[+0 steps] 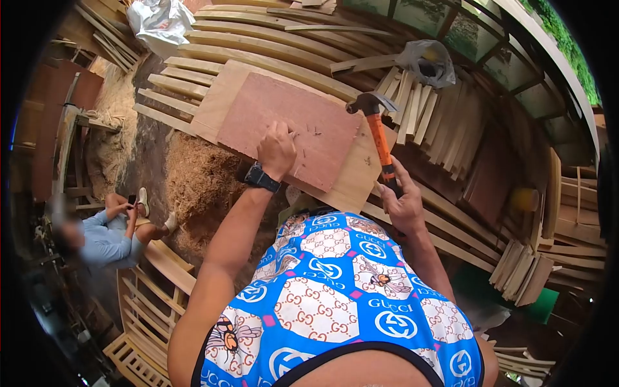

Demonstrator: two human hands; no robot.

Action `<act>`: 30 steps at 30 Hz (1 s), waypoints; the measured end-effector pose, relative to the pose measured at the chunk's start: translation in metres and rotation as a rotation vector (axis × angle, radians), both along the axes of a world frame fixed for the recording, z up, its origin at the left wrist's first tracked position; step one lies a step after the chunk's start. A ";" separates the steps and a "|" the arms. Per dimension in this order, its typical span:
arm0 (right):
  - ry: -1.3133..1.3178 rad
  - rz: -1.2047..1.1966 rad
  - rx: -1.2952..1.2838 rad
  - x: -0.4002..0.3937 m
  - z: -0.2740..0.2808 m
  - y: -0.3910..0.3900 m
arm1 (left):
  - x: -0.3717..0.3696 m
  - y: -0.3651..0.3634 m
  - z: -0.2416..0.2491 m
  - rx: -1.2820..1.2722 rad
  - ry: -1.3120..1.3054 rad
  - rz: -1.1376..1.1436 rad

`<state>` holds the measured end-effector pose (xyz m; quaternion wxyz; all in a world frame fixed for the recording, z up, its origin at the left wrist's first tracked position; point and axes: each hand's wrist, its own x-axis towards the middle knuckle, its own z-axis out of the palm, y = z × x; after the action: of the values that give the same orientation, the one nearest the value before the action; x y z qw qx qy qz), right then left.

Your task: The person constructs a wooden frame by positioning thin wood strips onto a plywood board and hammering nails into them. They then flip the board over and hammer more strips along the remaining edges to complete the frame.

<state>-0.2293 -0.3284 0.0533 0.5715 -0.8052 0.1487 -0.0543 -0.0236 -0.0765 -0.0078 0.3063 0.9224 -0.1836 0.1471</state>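
My left hand (277, 151), with a dark watch on its wrist, is closed over a reddish-brown board (258, 109); what its fingers pinch, if anything, is too small to name. Several small dark nails (314, 133) lie on the board near it. The board rests on a paler plywood sheet (354, 174). To the right, my right hand (403, 200) grips the lower handle of a hammer (379, 138) with an orange and black handle. The hammer's metal head is raised near the board's upper right corner.
Long wooden slats (258, 42) lie beyond the boards, with stacked strips (438, 122) at the right. Sawdust (193, 171) is piled at the left. A person (113, 235) in blue sits at the far left beside a slatted wooden bench (151, 303). Plastic bags (161, 22) lie at the back.
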 end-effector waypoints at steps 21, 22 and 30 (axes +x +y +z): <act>-0.278 -0.016 0.010 0.023 0.008 0.002 | 0.093 -0.037 0.000 -0.790 0.521 -0.250; -0.220 -0.006 0.049 0.025 0.010 0.004 | 0.097 -0.043 0.000 -0.787 0.507 -0.238; -0.136 0.042 -0.042 0.028 0.009 0.010 | 0.103 -0.066 -0.016 -0.389 -0.044 -0.236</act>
<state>-0.2013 -0.3181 0.0626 0.5641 -0.8145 0.0913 -0.0997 0.0797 -0.1428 -0.0238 0.4894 0.8147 -0.2651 0.1629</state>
